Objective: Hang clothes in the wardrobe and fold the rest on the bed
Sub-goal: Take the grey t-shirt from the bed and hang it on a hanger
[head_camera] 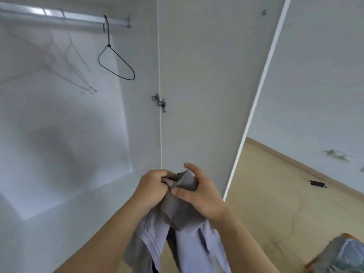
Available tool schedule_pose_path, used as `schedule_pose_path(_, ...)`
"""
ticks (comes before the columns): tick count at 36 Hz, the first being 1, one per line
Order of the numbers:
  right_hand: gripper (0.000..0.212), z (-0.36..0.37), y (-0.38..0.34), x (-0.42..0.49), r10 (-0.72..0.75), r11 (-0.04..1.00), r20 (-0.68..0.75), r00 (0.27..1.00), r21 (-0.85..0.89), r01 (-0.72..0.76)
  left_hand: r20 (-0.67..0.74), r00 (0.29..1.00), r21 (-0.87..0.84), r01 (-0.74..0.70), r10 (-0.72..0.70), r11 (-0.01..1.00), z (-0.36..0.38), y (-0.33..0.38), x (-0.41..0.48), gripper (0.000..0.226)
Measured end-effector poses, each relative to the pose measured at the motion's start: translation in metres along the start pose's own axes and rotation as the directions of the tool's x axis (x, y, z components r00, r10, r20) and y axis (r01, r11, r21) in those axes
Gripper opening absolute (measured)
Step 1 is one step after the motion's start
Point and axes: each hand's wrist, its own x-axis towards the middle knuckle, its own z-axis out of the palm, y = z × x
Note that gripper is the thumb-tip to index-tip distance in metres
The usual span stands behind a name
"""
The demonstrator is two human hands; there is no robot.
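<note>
- Shirt (183, 229) bunched between both hands in front of the open wardrobe (65, 134), its tails hanging down. It is gathered at the top, likely to find the collar for a hanger.
- Left hand (152, 189) clenches the fabric's top edge; right hand (199, 191) pinches it under the thumb, index finger lifted.
- Black hanger (122, 59) waits bare on the rail (59, 17) — the obvious destination, not yet taken down.
</note>
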Motion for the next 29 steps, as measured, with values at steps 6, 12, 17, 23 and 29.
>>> schedule_pose_path(6, 0.008, 0.058, -0.018, 0.024, -0.08, 0.995, -0.021, 0.997, 0.058, 0.082, -0.072, 0.993, -0.271, 0.069, -0.091, 0.96, -0.063, -0.04, -0.018, 0.03)
schedule_pose_path(12, 0.011, 0.105, -0.038, 0.042, -0.018, 0.942, -0.068, 0.998, 0.333, 0.039, 0.035, 0.987, 0.003, 0.156, -0.156, 0.988, -0.115, -0.074, -0.029, 0.034)
schedule_pose_path(17, 0.011, 0.137, -0.061, 0.056, -0.022, 0.905, -0.058, 0.998, 0.423, 0.045, -0.235, 0.954, 0.243, 0.242, -0.185, 0.939, -0.149, -0.098, -0.047, 0.016)
schedule_pose_path(23, 0.005, 0.171, -0.057, 0.072, 0.019, 0.95, -0.076, 0.997, 0.313, 0.005, -0.228, 0.907, -0.244, 0.298, -0.353, 0.923, -0.184, -0.092, -0.058, 0.014)
schedule_pose_path(29, 0.038, 0.206, -0.062, 0.073, -0.015, 1.0, -0.111, 0.994, 0.007, 0.016, -0.116, 0.894, -0.853, 0.134, -0.433, 0.504, -0.206, -0.075, -0.063, 0.018)
